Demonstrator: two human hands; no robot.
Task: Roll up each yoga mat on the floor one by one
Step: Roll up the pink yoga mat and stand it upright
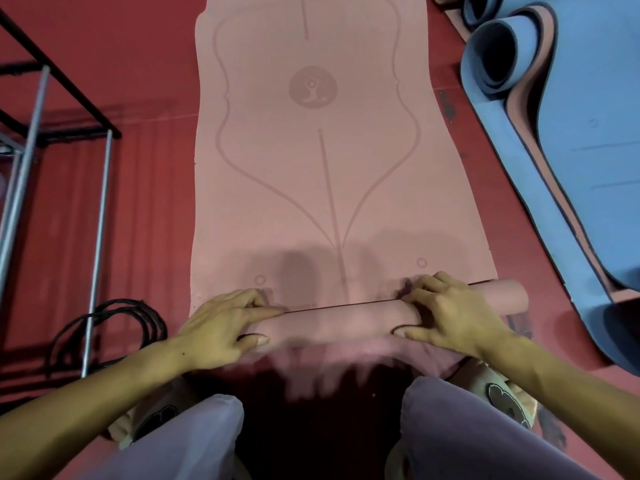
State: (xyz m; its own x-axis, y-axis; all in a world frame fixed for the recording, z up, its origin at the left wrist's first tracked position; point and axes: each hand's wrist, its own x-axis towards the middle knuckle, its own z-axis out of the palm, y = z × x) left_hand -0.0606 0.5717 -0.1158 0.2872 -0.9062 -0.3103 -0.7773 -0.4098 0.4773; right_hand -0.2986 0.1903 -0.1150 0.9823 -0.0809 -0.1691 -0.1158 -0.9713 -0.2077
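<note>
A pink yoga mat (311, 150) with a printed line pattern lies flat on the red floor, stretching away from me. Its near end is rolled into a thin roll (339, 318) lying across the mat. My left hand (221, 327) grips the left part of the roll, fingers curled over the top and thumb at the near side. My right hand (450, 313) grips the right part the same way. The roll's right end sticks out past the mat's edge.
A blue mat (588, 140) lies to the right, partly rolled at its far end, with another rolled mat (481, 8) behind it. A metal rack frame (100, 216) and coiled black cable (114, 320) stand at the left. My knees are at the bottom.
</note>
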